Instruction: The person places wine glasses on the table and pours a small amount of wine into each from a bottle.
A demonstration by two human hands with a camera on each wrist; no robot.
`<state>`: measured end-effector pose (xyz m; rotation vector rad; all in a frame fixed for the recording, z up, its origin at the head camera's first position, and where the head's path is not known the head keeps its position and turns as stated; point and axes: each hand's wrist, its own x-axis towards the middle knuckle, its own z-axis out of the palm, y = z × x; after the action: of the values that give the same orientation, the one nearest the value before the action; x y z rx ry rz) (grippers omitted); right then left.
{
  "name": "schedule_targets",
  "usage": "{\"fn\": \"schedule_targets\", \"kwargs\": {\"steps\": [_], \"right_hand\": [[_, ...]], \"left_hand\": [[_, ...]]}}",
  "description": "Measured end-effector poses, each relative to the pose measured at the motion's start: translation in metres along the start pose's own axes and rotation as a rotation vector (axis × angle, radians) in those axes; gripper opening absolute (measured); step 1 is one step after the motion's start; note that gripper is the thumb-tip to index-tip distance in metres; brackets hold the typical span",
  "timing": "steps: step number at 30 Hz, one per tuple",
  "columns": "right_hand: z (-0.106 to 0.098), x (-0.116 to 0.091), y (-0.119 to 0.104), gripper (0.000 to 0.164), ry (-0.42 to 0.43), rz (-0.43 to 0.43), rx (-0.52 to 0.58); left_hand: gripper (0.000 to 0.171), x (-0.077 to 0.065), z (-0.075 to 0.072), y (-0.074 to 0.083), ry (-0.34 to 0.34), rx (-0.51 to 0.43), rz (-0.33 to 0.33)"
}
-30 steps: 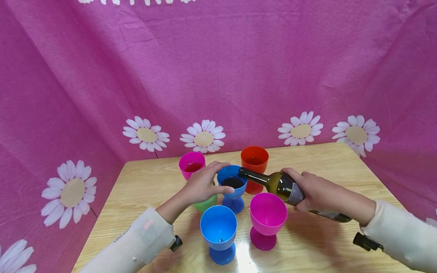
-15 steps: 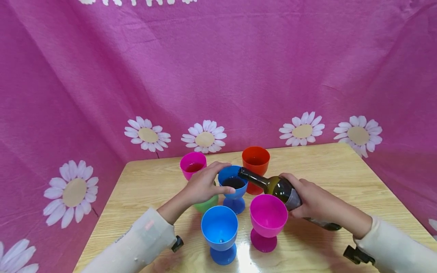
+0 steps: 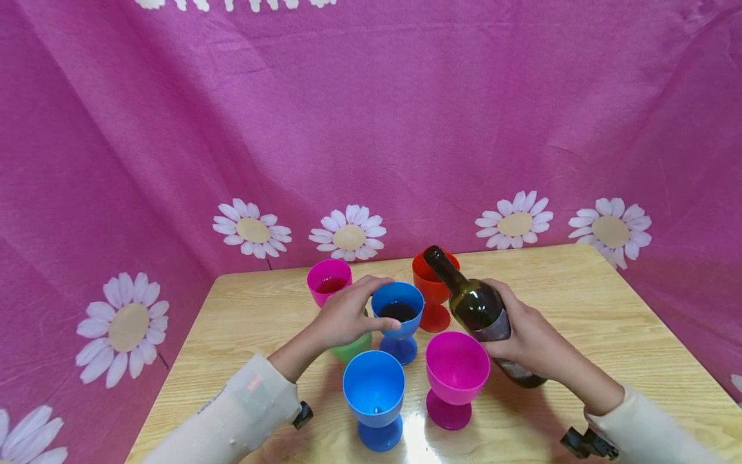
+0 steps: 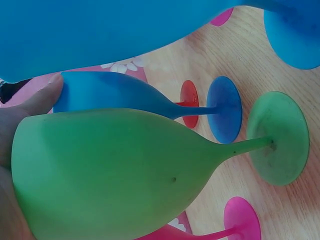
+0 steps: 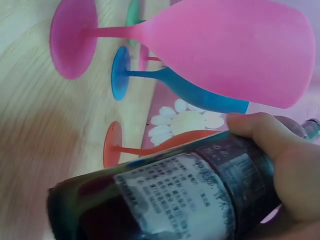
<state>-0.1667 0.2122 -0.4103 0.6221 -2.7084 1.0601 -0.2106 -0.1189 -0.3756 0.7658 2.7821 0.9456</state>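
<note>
My left hand [image 3: 343, 317] holds the blue goblet [image 3: 400, 291] by its bowl, thumb on the near side and fingers at the far rim. Dark liquid lies in this goblet, which stands upright on the table. The right hand [image 3: 530, 338] grips a dark green wine bottle [image 3: 474, 304] around its labelled body. Tilted with its neck up and to the left, the bottle overlaps the red goblet [image 3: 435, 293] in the head view. Dark liquid and a white printed label [image 5: 175, 197] show on the bottle in the right wrist view. The left hand partly hides a green goblet [image 3: 353, 351].
Nearest the person stand another blue goblet [image 3: 373, 394] and a pink goblet [image 3: 458, 368]. A magenta goblet [image 3: 328, 274] with red liquid is at the back left. The wooden table [image 3: 261, 303] meets a pink flowered cloth [image 3: 406, 129] behind.
The bottle's mouth has lifted up and right, away from the blue goblet's rim, and its base has swung down and left. My left hand keeps its place on the goblet.
</note>
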Motion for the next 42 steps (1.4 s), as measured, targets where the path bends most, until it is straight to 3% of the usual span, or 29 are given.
{"fn": "schedule_targets", "kwargs": {"steps": [17, 42], "right_hand": [[0.022, -0.003, 0.009, 0.103, 0.129, 0.175, 0.168], [0.027, -0.008, 0.019, 0.104, 0.17, 0.205, 0.189]], "left_hand": [[0.082, -0.001, 0.001, -0.001, -0.007, -0.011, -0.013], [0.083, 0.003, 0.0, -0.002, -0.01, -0.013, -0.024]]}}
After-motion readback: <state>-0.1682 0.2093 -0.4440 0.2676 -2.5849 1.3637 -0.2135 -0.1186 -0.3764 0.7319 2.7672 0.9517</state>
